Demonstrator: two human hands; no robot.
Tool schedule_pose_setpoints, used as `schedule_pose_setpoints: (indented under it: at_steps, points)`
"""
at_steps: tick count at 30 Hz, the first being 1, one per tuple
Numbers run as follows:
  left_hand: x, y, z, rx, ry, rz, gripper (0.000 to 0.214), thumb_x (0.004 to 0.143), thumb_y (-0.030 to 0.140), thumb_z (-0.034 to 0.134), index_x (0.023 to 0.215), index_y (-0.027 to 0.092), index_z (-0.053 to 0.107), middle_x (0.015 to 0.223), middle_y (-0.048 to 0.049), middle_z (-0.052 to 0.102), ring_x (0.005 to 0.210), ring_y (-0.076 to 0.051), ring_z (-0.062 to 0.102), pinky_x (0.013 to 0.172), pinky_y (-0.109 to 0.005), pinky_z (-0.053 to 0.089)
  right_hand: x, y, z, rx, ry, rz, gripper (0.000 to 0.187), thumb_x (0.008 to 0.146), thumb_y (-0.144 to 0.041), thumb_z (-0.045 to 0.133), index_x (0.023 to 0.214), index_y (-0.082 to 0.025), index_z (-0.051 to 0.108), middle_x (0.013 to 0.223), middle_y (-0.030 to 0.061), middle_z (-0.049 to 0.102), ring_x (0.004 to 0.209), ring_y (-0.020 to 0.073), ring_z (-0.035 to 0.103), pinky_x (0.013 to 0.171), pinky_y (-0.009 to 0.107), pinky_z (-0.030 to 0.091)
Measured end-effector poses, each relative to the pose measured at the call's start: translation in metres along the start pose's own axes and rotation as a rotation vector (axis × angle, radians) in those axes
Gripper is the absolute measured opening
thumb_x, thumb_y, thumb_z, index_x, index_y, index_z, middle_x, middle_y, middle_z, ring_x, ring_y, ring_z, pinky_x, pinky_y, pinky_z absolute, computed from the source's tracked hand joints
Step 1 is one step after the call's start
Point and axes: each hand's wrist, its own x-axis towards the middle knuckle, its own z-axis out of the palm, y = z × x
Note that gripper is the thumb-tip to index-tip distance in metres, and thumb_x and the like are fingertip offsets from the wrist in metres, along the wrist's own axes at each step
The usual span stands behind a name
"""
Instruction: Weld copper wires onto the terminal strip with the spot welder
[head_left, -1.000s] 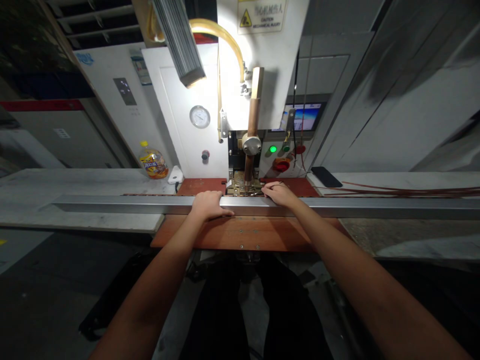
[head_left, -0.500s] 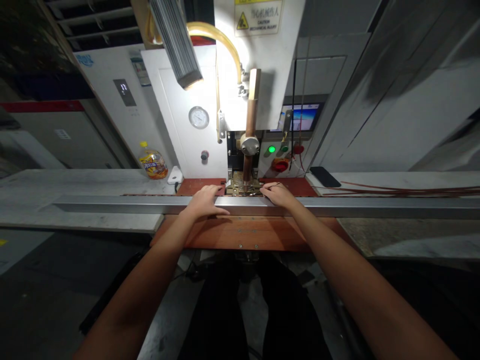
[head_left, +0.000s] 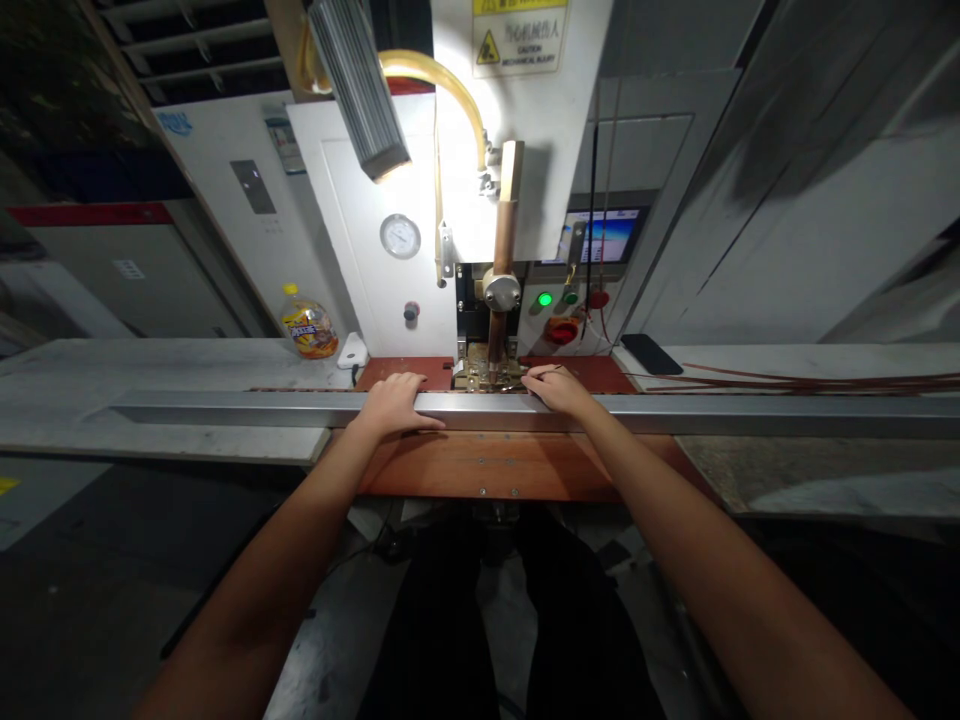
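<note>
A long grey metal bar (head_left: 225, 408) lies across the bench from left to right, passing in front of a welding press. My left hand (head_left: 391, 404) is wrapped over the bar just left of the press, fingers curled over its far edge. My right hand (head_left: 559, 388) rests on the bar to the right of the press, fingertips pinched on a thin wire at the bar's far edge. The copper electrode rod (head_left: 501, 290) stands upright over a brass fixture (head_left: 487, 374) between my hands.
A red-brown wooden plate (head_left: 487, 465) carries the bar in front of the machine. A yellow bottle (head_left: 306, 326) and a white box (head_left: 350, 351) stand at the back left. A dark phone (head_left: 651, 353) and long copper strips (head_left: 817, 381) lie at the right. Green and red buttons (head_left: 562, 312) face me.
My left hand has slid some way to the left along the bar. My right hand has stayed in place by the fixture.
</note>
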Motion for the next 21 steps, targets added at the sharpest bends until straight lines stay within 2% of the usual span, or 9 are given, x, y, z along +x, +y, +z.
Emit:
schedule_pose_setpoints:
  at_steps: [7, 12, 21]
  points:
    - [0.0037, 0.0009, 0.001, 0.019, -0.044, 0.006, 0.108, 0.058, 0.094, 0.058, 0.139, 0.022, 0.057, 0.142, -0.0139, 0.061, 0.126, -0.038, 0.056, 0.099, -0.043, 0.045, -0.0006, -0.0011, -0.0002, -0.016, -0.014, 0.012, 0.035, 0.088, -0.039, 0.046, 0.065, -0.021, 0.064, 0.078, 0.0053, 0.073, 0.076, 0.0192, 0.063, 0.077, 0.027, 0.043]
    - [0.0031, 0.0042, -0.0038, 0.043, -0.115, -0.05, 0.098, 0.059, 0.097, 0.051, 0.122, 0.024, 0.067, 0.124, -0.0129, 0.071, 0.111, -0.038, 0.065, 0.09, -0.043, 0.047, -0.0001, -0.0005, 0.0, -0.015, -0.022, 0.01, 0.035, 0.088, -0.039, 0.046, 0.062, -0.022, 0.061, 0.073, 0.004, 0.071, 0.073, 0.0185, 0.062, 0.074, 0.027, 0.042]
    - [0.0017, 0.0055, -0.0042, 0.054, -0.096, -0.064, 0.095, 0.059, 0.098, 0.049, 0.113, 0.023, 0.069, 0.116, -0.0138, 0.073, 0.106, -0.038, 0.067, 0.085, -0.041, 0.047, 0.0011, 0.0031, 0.0021, -0.018, -0.017, 0.007, 0.035, 0.089, -0.039, 0.047, 0.063, -0.022, 0.062, 0.074, 0.0042, 0.071, 0.073, 0.0186, 0.062, 0.075, 0.027, 0.042]
